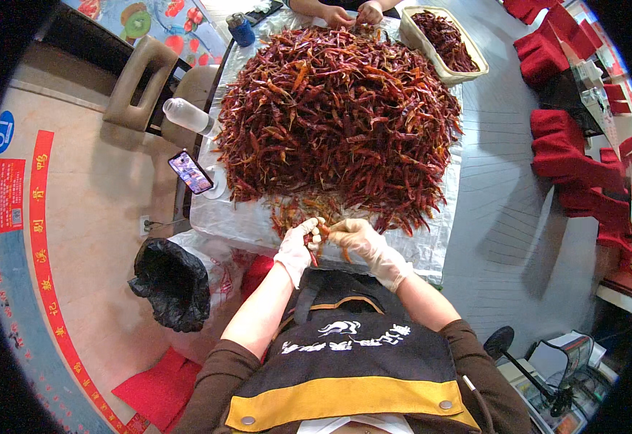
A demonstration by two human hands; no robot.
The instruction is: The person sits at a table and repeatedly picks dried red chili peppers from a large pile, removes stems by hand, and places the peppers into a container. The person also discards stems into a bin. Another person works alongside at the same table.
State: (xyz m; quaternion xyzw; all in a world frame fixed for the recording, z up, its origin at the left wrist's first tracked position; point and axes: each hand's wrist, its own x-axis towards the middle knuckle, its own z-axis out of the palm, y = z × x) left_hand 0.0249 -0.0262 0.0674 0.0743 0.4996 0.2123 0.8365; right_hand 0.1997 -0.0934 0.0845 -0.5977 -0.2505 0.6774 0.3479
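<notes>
A large heap of dried red chillies (337, 119) covers most of a table wrapped in clear plastic sheeting (240, 223). My left hand (298, 247), in a pale thin glove, grips a few dried chillies (313, 247) at the near edge of the table. Close beside it, my right hand (367, 247), gloved the same way, pinches an orange-red chilli (324, 232) between thumb and fingers. The fingertips of both hands almost meet. Chilli scraps and stems (294, 214) lie just beyond my hands, in front of the heap.
Across the table are another person's hands (354, 15). A cream basket (483, 70) of chillies stands at the far right corner. Along the left edge are a blue can (241, 30), a plastic bottle (188, 115) and a propped phone (191, 171). Lower left is a black bin bag (172, 285).
</notes>
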